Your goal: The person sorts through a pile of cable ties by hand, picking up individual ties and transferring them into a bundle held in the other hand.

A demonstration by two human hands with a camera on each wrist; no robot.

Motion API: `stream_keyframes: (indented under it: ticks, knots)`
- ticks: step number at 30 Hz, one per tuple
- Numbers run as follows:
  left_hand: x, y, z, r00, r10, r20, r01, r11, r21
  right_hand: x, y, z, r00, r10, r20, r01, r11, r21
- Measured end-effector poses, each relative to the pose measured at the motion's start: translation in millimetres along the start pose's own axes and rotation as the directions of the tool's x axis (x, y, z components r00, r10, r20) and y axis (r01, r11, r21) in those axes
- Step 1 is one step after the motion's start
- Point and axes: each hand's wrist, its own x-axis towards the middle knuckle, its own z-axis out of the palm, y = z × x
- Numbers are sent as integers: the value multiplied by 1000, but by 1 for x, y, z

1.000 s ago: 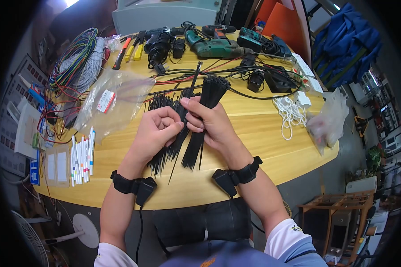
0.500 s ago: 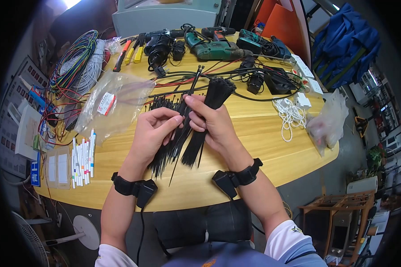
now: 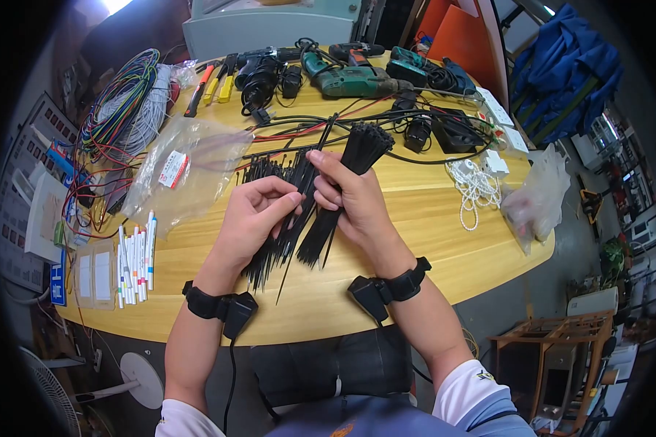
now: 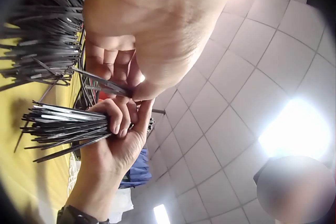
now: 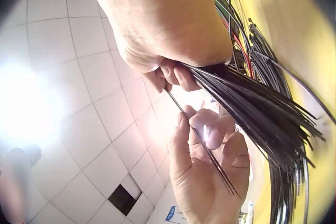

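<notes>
My right hand (image 3: 357, 200) grips a thick bundle of black cable ties (image 3: 368, 142), heads up and tails fanning downward. Between that hand's thumb and forefinger, a couple of single cable ties (image 5: 181, 109) stand apart from the bundle. The left hand (image 3: 259, 218) pinches these same ties between thumb and fingers, close beside the right hand. In the left wrist view, the bundle's tails (image 4: 63, 124) spread out of the curled right fingers. A loose pile of black cable ties (image 3: 266, 258) lies on the table under and behind the left hand.
A clear plastic bag (image 3: 197, 160) with a label lies left of the pile, with marker pens (image 3: 136, 262) nearer the front. Behind are black and red cables (image 3: 284, 131), a green drill (image 3: 353, 81) and coiled wires (image 3: 127, 109). White cord (image 3: 474, 186) sits at right.
My right hand has shifted slightly right and tilted the bundle further that way. The upright ties at its thumb lean right too. My left hand stays nearly in place, still pinching.
</notes>
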Motion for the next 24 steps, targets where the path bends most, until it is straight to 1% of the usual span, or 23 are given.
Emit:
stream_keyframes:
  ticks: [6,12,15,18,21,24]
  knots:
    - [0,-3,2,998,16,57,-11,995,-99,3,0,-9,999,-35,-20,36,995,90]
    - [0,-5,0,996,-11,87,16,998,-62,3,0,-9,999,-47,-27,49,995,87]
    - [0,-4,0,994,-23,103,33,995,-97,3,-1,-9,999,-49,-18,50,995,89]
    - [-1,0,0,992,-43,122,54,995,-83,4,1,-10,998,-63,-15,64,996,59]
    - [-1,0,4,996,-30,87,41,991,-128,5,5,-9,999,-45,6,45,999,2]
    - [1,-7,0,998,-10,65,18,992,-126,3,6,-6,999,-23,23,23,1000,-20]
